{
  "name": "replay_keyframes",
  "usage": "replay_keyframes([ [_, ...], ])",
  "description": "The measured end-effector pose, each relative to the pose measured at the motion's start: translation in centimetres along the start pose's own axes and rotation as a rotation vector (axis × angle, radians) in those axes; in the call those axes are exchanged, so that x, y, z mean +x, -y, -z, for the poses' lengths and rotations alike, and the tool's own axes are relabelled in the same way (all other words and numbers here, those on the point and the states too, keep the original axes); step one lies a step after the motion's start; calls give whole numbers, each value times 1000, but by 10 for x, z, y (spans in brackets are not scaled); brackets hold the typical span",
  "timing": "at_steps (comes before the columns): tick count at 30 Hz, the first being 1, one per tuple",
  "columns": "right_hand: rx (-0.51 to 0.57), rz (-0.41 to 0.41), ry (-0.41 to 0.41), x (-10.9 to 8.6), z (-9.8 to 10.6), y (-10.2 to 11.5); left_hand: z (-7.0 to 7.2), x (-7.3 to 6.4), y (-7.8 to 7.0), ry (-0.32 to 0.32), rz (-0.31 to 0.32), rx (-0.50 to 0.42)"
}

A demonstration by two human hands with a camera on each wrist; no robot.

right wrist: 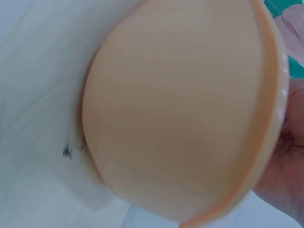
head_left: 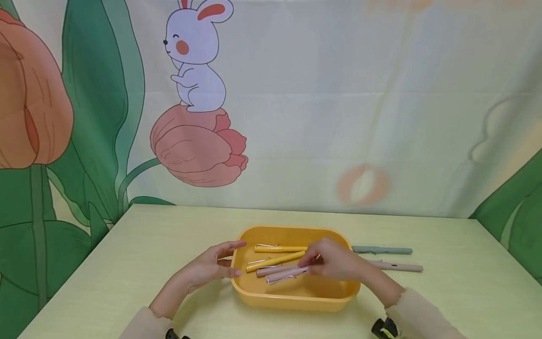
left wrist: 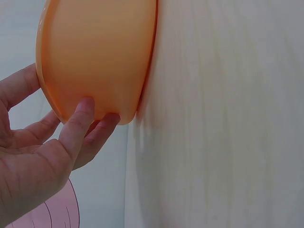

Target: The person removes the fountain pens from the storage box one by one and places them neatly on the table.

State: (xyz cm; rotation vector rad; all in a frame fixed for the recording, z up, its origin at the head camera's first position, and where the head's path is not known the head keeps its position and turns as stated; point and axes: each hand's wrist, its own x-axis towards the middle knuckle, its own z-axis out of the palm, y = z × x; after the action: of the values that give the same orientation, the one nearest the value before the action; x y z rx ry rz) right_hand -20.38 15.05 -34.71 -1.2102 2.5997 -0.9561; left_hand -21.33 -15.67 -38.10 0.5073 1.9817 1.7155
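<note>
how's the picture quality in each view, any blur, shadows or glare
Head: bright, pens fairly crisp, a soft shadow on the table left of the tray; left wrist: dimmer, with a faint shadow beside the tray's base; right wrist: hazy and soft, small white glints along the tray's rim, and a blurry shadow on the table.

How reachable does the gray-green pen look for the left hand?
Probably not directly: the left hand is at the left end of the yellow tray, which lies between it and the gray-green pen.
</note>
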Motion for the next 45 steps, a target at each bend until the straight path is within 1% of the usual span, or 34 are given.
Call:
replay_keyframes([
  [8,28,-10,-54,-12,15,-2,0,0,-1,-10,8,5],
  [14,60,-31,-64,-23,23,-6,0,0,-1,-11,14,12],
  [21,73,-54,-82,-38,29,-13,0,1,-2,-8,12,16],
  [26,95,-49,-101,-51,35,-20,0,0,-1,-7,10,14],
  [29,98,-42,-121,-59,40,-25,0,0,-1,-6,10,10],
  [34,102,-48,-146,-74,51,-27,0,-1,-2,-9,14,10],
  [39,94,-79,-166,-88,59,-32,0,-1,-2,-10,16,13],
  [45,48,-126,-180,-105,68,-41,-1,-1,-1,-9,14,10],
])
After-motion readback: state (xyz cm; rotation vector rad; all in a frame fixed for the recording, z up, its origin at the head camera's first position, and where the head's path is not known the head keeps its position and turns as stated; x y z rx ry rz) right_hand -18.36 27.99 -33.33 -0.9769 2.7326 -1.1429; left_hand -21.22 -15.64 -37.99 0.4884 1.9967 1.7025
